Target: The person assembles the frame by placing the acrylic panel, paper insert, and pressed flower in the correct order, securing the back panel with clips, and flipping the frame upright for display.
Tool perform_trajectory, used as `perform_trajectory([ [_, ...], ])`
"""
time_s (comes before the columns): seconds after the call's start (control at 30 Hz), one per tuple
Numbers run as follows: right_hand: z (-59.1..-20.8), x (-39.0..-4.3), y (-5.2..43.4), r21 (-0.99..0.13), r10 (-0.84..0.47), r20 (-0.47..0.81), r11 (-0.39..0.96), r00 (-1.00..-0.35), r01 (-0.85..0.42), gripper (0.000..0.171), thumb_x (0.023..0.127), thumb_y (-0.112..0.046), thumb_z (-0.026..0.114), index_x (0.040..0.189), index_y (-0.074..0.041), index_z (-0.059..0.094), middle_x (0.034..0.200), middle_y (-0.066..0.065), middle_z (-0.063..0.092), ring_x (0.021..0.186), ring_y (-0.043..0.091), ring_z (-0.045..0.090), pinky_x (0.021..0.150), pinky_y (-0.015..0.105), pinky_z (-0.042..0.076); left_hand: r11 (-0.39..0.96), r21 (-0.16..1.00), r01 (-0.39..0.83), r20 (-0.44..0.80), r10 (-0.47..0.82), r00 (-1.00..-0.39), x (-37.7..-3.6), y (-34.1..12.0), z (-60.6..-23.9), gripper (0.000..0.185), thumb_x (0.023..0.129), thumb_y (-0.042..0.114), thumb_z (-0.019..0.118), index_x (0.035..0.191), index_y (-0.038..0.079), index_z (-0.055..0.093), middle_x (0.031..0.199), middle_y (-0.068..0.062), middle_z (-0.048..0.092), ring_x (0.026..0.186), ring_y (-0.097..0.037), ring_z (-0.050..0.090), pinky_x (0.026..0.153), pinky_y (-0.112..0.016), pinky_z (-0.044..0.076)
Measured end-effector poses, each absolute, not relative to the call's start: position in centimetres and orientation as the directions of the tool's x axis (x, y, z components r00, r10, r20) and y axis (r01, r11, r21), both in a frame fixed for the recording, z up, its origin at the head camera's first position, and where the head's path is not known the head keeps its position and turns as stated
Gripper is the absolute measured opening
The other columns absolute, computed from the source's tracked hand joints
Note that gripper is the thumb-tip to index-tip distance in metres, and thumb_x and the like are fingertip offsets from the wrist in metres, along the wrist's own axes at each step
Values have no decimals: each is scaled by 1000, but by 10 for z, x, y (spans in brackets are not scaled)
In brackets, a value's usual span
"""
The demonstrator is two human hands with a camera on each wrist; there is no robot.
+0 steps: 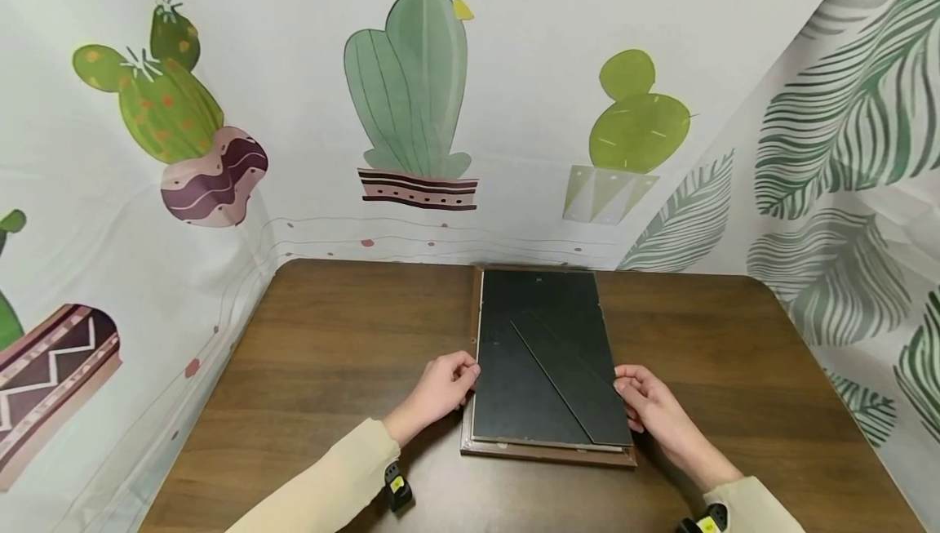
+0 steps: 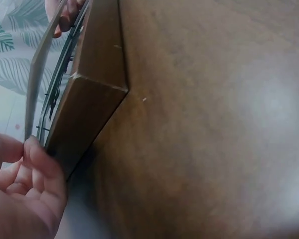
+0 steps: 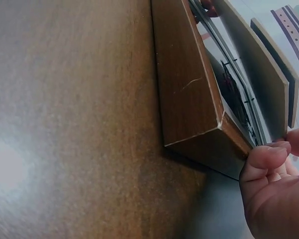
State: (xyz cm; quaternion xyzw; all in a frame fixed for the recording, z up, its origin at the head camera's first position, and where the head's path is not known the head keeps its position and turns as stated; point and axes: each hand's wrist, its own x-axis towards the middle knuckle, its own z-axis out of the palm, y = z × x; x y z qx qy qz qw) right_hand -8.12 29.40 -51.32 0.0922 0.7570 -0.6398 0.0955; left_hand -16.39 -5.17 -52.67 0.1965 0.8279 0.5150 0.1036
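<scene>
1. Left hand [image 1: 443,388]: thumb and fingers pinch the left edge of the board [image 1: 514,398]; almost no gap between the tips beyond the board's thickness.
2. Right hand [image 1: 652,406]: matching pinch on the right edge, a little toward the near end.
3. Board: black back facing up, above the frame [image 3: 182,109]; wrist views show a gap between the two along the near part. Far-end contact: cannot tell.
4. Leg [image 1: 576,394]: slanting across the board's back, lying nearly flat; its edge stands slightly apart in the right wrist view.
5. Handling (judged): board likely light and stiff, thin pressed card or fibre; smooth face perhaps a little slippery, edges chipped, corners apt to fray. Best hold: opposite long edges, as now, level, not by the leg. Frame probably heavier and rigid. Possible pane inside: cannot tell; treat as fragile.
6. Frame: brown, worn pale at corners, flat on the table [image 1: 352,321], toward its middle; small dark tabs [image 3: 249,99] along the inner rim.
7. Writing: faint marks on the board, too small to read. Wrist cameras [image 1: 399,488] bear yellow patches, illegible. No brand found.
8. Behind: cloth [image 1: 529,92] printed with cacti and leaves.
</scene>
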Motion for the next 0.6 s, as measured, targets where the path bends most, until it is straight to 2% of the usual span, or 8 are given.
perform_trajectory([
  [0.33,-512,-83,294,-948,8,-275,163,-961,272,29,109,-6,50,132,9,41,81,0,47,61,11,40,50,20,38,325,944,51,-99,426,-899,-165,-52,-521,14,101,6,64,91,-2,69,68,-4,64,51,-8,63,50,-30,61],
  [0.5,-512,-84,294,-947,22,-272,171,-962,272,29,108,-5,49,132,10,42,79,0,47,60,11,41,50,20,38,355,930,92,-64,403,-913,-164,-52,-521,15,100,9,67,91,-1,72,67,-3,65,54,-10,65,52,-28,61],
  [0.6,-513,-85,293,-947,33,-272,167,-962,273,29,108,-4,50,132,10,43,78,-1,48,59,10,41,49,20,37,426,889,167,-11,385,-923,-164,-52,-522,14,100,12,68,91,3,75,69,0,66,58,-7,61,55,-23,57],
])
